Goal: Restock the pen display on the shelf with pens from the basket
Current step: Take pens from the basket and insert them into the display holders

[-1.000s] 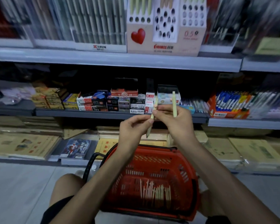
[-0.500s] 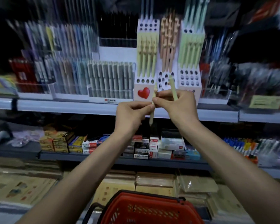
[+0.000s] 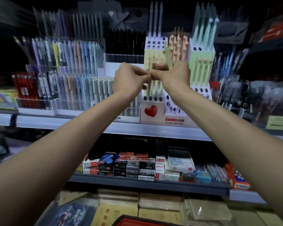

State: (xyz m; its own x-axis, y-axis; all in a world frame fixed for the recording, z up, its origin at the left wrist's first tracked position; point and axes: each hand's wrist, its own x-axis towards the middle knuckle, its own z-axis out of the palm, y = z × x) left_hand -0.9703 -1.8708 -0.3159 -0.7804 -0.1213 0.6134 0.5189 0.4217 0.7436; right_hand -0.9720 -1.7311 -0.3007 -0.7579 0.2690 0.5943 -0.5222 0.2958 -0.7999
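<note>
The pale yellow pen, pinched between our left hand and right hand, has risen from above the red basket to mid-frame, before the heart-marked pen display. Our right hand also clasps a pale green pen. Slotting in seems next.

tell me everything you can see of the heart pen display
The display is a white, card-like stand on the shelf, with a red heart and HANSS print on its front. Three stepped blocks of round holes hold upright pens: yellow pens left, peach pens middle, green pens right, grey-blue pens behind. The front holes are empty. The left hand and right hand hold loose pens before it; contact cannot be told.
</note>
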